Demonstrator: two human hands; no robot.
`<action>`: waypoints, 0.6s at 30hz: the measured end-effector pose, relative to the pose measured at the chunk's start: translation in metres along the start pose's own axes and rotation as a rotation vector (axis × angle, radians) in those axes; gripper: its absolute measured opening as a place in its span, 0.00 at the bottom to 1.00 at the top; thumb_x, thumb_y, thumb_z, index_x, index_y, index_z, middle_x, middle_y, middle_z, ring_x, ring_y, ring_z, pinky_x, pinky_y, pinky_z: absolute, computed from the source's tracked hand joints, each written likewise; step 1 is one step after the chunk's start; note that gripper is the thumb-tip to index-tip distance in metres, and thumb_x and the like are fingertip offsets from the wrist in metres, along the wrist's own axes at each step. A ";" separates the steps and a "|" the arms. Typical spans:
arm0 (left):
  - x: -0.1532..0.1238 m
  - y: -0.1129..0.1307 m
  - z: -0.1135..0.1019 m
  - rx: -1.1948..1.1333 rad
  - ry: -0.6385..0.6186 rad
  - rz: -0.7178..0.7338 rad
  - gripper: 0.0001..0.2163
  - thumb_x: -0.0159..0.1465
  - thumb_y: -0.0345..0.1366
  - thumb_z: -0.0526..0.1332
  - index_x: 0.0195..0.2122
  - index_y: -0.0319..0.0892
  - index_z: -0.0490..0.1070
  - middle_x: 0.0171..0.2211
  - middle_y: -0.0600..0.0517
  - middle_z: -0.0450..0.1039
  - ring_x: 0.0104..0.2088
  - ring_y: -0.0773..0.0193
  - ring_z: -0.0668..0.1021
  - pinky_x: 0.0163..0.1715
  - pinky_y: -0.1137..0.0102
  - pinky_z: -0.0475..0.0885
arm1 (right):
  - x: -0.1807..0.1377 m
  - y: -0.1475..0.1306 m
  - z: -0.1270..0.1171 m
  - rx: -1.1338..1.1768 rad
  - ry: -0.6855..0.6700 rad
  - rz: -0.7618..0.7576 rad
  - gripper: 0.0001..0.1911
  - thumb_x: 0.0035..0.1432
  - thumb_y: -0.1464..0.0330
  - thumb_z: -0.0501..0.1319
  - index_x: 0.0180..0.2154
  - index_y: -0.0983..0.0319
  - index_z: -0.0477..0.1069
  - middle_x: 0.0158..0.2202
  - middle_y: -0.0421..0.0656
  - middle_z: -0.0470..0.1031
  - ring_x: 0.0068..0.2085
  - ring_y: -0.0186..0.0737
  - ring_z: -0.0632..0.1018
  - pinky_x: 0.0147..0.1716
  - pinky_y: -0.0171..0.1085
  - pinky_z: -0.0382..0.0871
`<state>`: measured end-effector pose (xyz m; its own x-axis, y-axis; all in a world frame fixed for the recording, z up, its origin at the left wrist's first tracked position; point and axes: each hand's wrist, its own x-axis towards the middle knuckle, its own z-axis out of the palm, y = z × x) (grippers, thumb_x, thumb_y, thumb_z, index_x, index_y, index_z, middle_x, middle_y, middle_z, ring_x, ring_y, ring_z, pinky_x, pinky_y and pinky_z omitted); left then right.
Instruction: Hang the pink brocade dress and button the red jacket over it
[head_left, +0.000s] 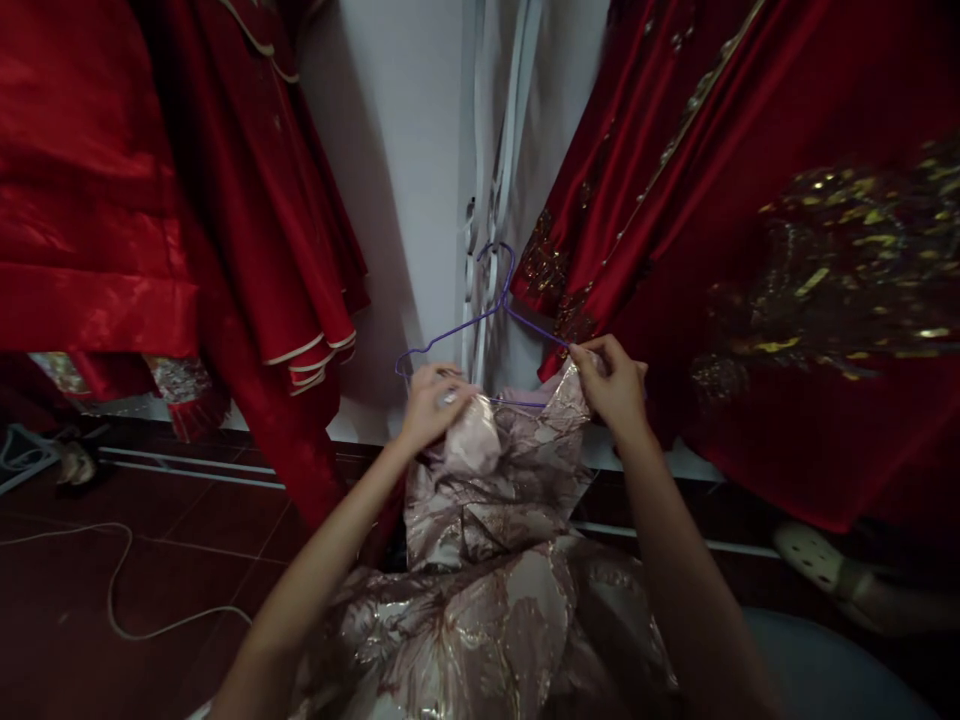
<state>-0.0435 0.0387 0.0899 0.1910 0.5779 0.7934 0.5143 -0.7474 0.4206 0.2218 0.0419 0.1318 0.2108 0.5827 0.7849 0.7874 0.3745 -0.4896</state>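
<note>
A pale pink dress point(510, 500) with shiny gold patterning spreads below my hands and toward me. Its upper edge lies over the lower bar of a purple wire hanger point(465, 325), whose hook points up. My right hand point(611, 385) is closed, pinching the dress's shoulder part near the hanger's right end. At the hanger's left side, my left hand point(435, 405) has its fingers curled on the dress's other upper edge, beside a pale folded bit of cloth. Part of the left fingers' grip is hidden.
Red garments point(255, 200) hang at the left, and red garments with gold sequins point(637, 180) at the right. A white metal stand point(480, 200) rises against the wall. On the dark tiled floor lie a white cable point(112, 590) and, at the right, a pale perforated clog point(810, 560).
</note>
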 end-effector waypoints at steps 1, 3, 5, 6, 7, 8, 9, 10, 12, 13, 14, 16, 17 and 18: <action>0.001 -0.017 -0.015 -0.004 0.056 -0.081 0.11 0.60 0.44 0.57 0.33 0.43 0.74 0.39 0.49 0.72 0.43 0.63 0.72 0.46 0.67 0.64 | 0.001 0.002 0.001 0.011 0.000 -0.010 0.16 0.54 0.53 0.56 0.31 0.59 0.70 0.27 0.39 0.73 0.32 0.40 0.72 0.41 0.39 0.57; -0.001 -0.051 -0.041 -0.045 0.095 -0.220 0.13 0.60 0.45 0.56 0.34 0.41 0.73 0.34 0.50 0.74 0.37 0.64 0.74 0.40 0.70 0.67 | 0.002 0.006 0.004 0.041 -0.015 -0.011 0.16 0.54 0.54 0.56 0.30 0.59 0.69 0.27 0.38 0.73 0.31 0.38 0.72 0.40 0.38 0.58; -0.007 -0.081 -0.061 -0.060 0.126 -0.335 0.15 0.59 0.46 0.56 0.34 0.39 0.73 0.32 0.50 0.75 0.34 0.64 0.75 0.37 0.71 0.68 | 0.003 0.011 0.007 0.075 -0.035 0.008 0.15 0.54 0.54 0.56 0.30 0.59 0.69 0.27 0.38 0.72 0.29 0.37 0.72 0.38 0.38 0.59; -0.010 -0.093 -0.068 -0.072 0.150 -0.370 0.15 0.58 0.47 0.57 0.34 0.39 0.73 0.32 0.50 0.75 0.35 0.64 0.75 0.38 0.71 0.68 | 0.003 0.013 0.009 0.089 -0.042 0.019 0.15 0.53 0.54 0.57 0.30 0.59 0.69 0.26 0.38 0.72 0.29 0.37 0.71 0.37 0.37 0.60; -0.014 -0.103 -0.074 -0.085 0.155 -0.392 0.16 0.57 0.47 0.57 0.34 0.38 0.73 0.33 0.49 0.75 0.36 0.63 0.75 0.40 0.70 0.68 | 0.004 0.015 0.011 0.102 -0.048 0.026 0.15 0.53 0.54 0.57 0.29 0.59 0.68 0.26 0.38 0.72 0.28 0.36 0.71 0.36 0.37 0.60; -0.018 -0.110 -0.078 -0.102 0.145 -0.405 0.16 0.56 0.47 0.58 0.34 0.38 0.73 0.34 0.49 0.75 0.37 0.62 0.75 0.41 0.69 0.68 | 0.005 0.017 0.012 0.112 -0.055 0.030 0.15 0.53 0.54 0.57 0.29 0.59 0.68 0.26 0.38 0.71 0.28 0.36 0.70 0.35 0.37 0.60; -0.021 -0.116 -0.080 -0.120 0.122 -0.412 0.16 0.56 0.47 0.58 0.34 0.38 0.73 0.35 0.48 0.76 0.39 0.62 0.75 0.42 0.69 0.68 | 0.006 0.019 0.014 0.119 -0.062 0.030 0.15 0.53 0.54 0.57 0.30 0.59 0.68 0.26 0.38 0.71 0.27 0.36 0.70 0.35 0.36 0.61; -0.024 -0.120 -0.082 -0.138 0.093 -0.416 0.16 0.56 0.47 0.59 0.34 0.38 0.73 0.36 0.48 0.76 0.40 0.61 0.75 0.43 0.68 0.68 | 0.007 0.021 0.014 0.126 -0.068 0.027 0.15 0.53 0.54 0.57 0.30 0.59 0.68 0.26 0.38 0.71 0.27 0.36 0.70 0.34 0.36 0.61; -0.028 -0.123 -0.084 -0.166 0.051 -0.420 0.17 0.56 0.47 0.59 0.36 0.38 0.73 0.37 0.47 0.76 0.40 0.61 0.75 0.43 0.68 0.69 | 0.008 0.024 0.015 0.140 -0.079 0.021 0.15 0.53 0.54 0.57 0.30 0.59 0.68 0.26 0.38 0.72 0.28 0.37 0.70 0.33 0.36 0.62; -0.029 -0.124 -0.085 -0.174 0.045 -0.421 0.17 0.55 0.47 0.59 0.36 0.38 0.73 0.38 0.47 0.76 0.40 0.61 0.75 0.43 0.68 0.69 | 0.009 0.025 0.015 0.148 -0.086 0.017 0.15 0.53 0.54 0.57 0.30 0.59 0.68 0.26 0.39 0.72 0.28 0.37 0.70 0.33 0.36 0.62; -0.030 -0.124 -0.086 -0.180 0.046 -0.420 0.17 0.55 0.47 0.59 0.37 0.38 0.73 0.38 0.47 0.76 0.40 0.61 0.76 0.42 0.68 0.69 | 0.010 0.026 0.015 0.156 -0.091 0.014 0.15 0.53 0.54 0.57 0.30 0.59 0.68 0.26 0.39 0.71 0.28 0.37 0.70 0.33 0.36 0.62; -0.031 -0.124 -0.087 -0.189 0.054 -0.412 0.17 0.55 0.47 0.59 0.38 0.39 0.73 0.39 0.47 0.76 0.41 0.60 0.76 0.42 0.67 0.70 | 0.011 0.027 0.015 0.172 -0.097 0.010 0.15 0.53 0.54 0.57 0.29 0.59 0.68 0.26 0.39 0.71 0.28 0.36 0.70 0.31 0.36 0.62; -0.031 -0.124 -0.088 -0.193 0.057 -0.406 0.17 0.55 0.47 0.59 0.38 0.39 0.73 0.39 0.47 0.75 0.41 0.60 0.76 0.42 0.67 0.70 | 0.012 0.028 0.014 0.180 -0.101 0.007 0.15 0.53 0.54 0.57 0.29 0.59 0.68 0.26 0.39 0.71 0.27 0.36 0.70 0.31 0.36 0.62; -0.031 -0.124 -0.088 -0.194 0.059 -0.399 0.17 0.56 0.47 0.59 0.39 0.39 0.73 0.39 0.47 0.75 0.41 0.60 0.76 0.42 0.67 0.70 | 0.012 0.028 0.014 0.188 -0.104 0.002 0.15 0.53 0.54 0.57 0.29 0.59 0.68 0.26 0.39 0.70 0.27 0.36 0.69 0.31 0.36 0.62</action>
<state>-0.1869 0.0846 0.0522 -0.0416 0.8183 0.5733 0.3702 -0.5204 0.7695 0.2385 0.0698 0.1222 0.1440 0.6512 0.7451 0.6632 0.4953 -0.5610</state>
